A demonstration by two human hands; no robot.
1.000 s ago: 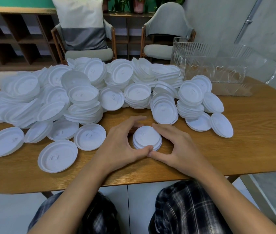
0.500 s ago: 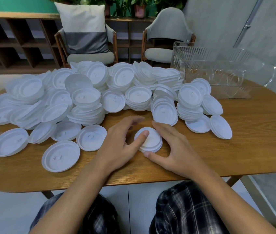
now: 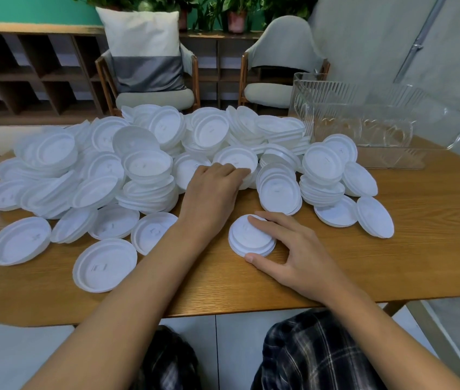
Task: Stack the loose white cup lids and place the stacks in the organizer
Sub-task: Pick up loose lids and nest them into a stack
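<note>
While my right hand (image 3: 293, 249) lies spread on the stack (image 3: 251, 240), my outstretched left hand (image 3: 214, 190) touches a lid (image 3: 236, 159) beyond it: featherlight, slick, I judge; pinch its rim.

Bare wood runs along the near edge of the table (image 3: 420, 249), widest at the lower right of the frame, where a hand could slide freely. The heap of loose lids (image 3: 144, 170) fills the left and centre, spilling nearly to the near edge at lower left. At upper right the clear organizer (image 3: 350, 114) stands open-topped. Short stacks (image 3: 323, 175) crowd its near left corner, and the wood in front of it further right is bare. A small stack (image 3: 251, 237) sits alone at centre.
</note>
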